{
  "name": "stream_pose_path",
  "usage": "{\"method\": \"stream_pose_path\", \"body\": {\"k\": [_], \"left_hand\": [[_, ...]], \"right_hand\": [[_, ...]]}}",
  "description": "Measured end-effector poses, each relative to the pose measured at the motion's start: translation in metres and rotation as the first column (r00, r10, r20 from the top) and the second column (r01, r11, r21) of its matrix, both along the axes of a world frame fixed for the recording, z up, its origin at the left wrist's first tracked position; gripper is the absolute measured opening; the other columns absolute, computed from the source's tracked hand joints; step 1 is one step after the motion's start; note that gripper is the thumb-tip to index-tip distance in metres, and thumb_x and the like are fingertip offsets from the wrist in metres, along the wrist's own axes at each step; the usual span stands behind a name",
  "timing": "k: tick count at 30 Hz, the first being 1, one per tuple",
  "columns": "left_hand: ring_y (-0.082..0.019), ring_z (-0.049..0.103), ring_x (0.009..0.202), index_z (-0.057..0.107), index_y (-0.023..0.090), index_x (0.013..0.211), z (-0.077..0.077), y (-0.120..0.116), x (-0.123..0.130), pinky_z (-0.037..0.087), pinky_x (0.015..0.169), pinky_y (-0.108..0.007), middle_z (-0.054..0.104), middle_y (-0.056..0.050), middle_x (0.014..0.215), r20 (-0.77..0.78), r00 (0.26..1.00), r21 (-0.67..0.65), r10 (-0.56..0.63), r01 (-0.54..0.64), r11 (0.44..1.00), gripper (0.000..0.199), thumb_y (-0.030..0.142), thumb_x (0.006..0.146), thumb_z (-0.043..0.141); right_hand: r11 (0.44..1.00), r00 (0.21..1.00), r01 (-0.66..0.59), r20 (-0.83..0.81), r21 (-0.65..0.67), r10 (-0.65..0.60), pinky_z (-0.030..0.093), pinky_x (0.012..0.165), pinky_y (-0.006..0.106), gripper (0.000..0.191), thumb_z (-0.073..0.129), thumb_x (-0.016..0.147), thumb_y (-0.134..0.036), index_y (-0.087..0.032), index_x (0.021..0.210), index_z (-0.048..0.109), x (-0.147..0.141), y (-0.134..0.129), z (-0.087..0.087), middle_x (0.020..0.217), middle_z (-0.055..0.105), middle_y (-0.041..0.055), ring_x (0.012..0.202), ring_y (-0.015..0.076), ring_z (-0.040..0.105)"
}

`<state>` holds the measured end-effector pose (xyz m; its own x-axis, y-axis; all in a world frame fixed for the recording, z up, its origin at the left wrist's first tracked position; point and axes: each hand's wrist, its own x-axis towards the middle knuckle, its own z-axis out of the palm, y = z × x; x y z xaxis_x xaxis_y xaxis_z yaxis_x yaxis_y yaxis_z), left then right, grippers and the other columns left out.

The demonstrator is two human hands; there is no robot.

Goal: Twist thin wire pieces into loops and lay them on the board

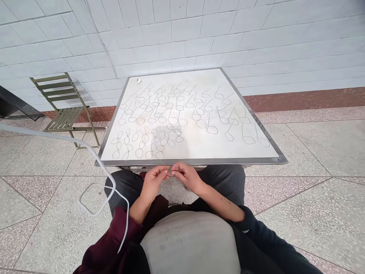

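My left hand point(155, 178) and my right hand point(186, 176) meet just in front of the table's near edge. Both are closed, thumb and fingers pinching a thin dark wire point(161, 162) between them. One end of this wire points up and left over the edge; the part inside my fingertips is mostly hidden. Many bent wires lie on the white tabletop point(228, 150). Those farther back are single loops with a straight tail, such as the wire loop point(212, 129). At the near left are wires twisted into double loops, among them a figure-eight wire point(139, 153).
A metal rim point(199, 161) borders the table. A small white and red object point(138, 81) sits in the far left corner. Left of the table stands a slatted folding chair point(64, 118). A white cable point(95, 154) hangs by my left arm. Behind is a white block wall point(185, 28).
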<state>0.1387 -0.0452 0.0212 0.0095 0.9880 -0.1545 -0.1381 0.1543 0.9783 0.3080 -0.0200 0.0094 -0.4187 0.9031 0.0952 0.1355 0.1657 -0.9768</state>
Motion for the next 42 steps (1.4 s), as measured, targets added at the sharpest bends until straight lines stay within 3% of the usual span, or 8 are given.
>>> {"method": "stream_pose_path", "body": {"k": [8, 19, 30, 38, 42], "left_hand": [[-0.012, 0.057, 0.067, 0.071, 0.017, 0.102, -0.002, -0.002, 0.000, 0.045, 0.066, -0.026, 0.069, -0.002, 0.079, 0.025, 0.998, 0.040, 0.050, -0.051, 0.998, 0.030, 0.029, 0.074, 0.072], [-0.011, 0.060, 0.071, 0.063, 0.017, 0.118, -0.019, 0.000, -0.010, 0.043, 0.066, -0.023, 0.072, -0.005, 0.089, 0.119, 0.986, 0.030, 0.115, -0.120, 0.992, 0.045, 0.026, 0.075, 0.073], [-0.010, 0.053, 0.063, 0.043, 0.019, 0.134, -0.010, -0.002, -0.006, 0.040, 0.056, -0.022, 0.066, 0.000, 0.081, 0.137, 0.988, 0.017, 0.075, -0.078, 0.997, 0.062, 0.026, 0.079, 0.069], [-0.009, 0.051, 0.060, 0.043, 0.019, 0.135, -0.007, -0.003, -0.009, 0.034, 0.050, -0.020, 0.064, 0.002, 0.076, 0.179, 0.982, -0.035, 0.068, -0.062, 0.997, 0.068, 0.026, 0.074, 0.074], [-0.009, 0.050, 0.059, 0.039, 0.018, 0.138, -0.006, -0.004, -0.010, 0.034, 0.049, -0.020, 0.063, 0.002, 0.073, 0.113, 0.994, -0.030, 0.012, -0.009, 1.000, 0.076, 0.027, 0.072, 0.076]], "right_hand": [[0.999, 0.999, -0.005, -0.045, -0.036, 0.003, 0.044, 0.056, 0.024, 0.013, 0.054, 0.088, -0.035, -0.022, 0.088, 0.054, -0.003, -0.004, -0.004, 0.070, 0.055, -0.0022, 0.058, 0.0111, 0.050], [0.998, 0.998, -0.049, -0.030, -0.025, 0.049, 0.040, 0.057, 0.023, 0.014, 0.052, 0.089, -0.034, -0.021, 0.087, 0.056, -0.012, -0.003, -0.007, 0.073, 0.053, -0.0018, 0.061, 0.0106, 0.046], [0.995, 0.998, -0.055, -0.007, -0.081, 0.055, 0.034, 0.054, 0.023, 0.015, 0.055, 0.087, -0.035, -0.020, 0.085, 0.056, -0.012, -0.002, -0.012, 0.071, 0.052, -0.0023, 0.057, 0.0100, 0.042], [0.983, 0.994, -0.105, -0.036, -0.153, 0.101, 0.040, 0.057, 0.024, 0.018, 0.057, 0.086, -0.036, -0.019, 0.085, 0.055, -0.012, -0.004, -0.011, 0.070, 0.053, -0.0020, 0.058, 0.0108, 0.048], [0.996, 1.000, -0.008, -0.010, -0.086, 0.007, 0.042, 0.061, 0.026, 0.020, 0.056, 0.088, -0.038, -0.019, 0.091, 0.058, -0.013, 0.002, -0.003, 0.077, 0.058, 0.0003, 0.065, 0.0125, 0.052]]}}
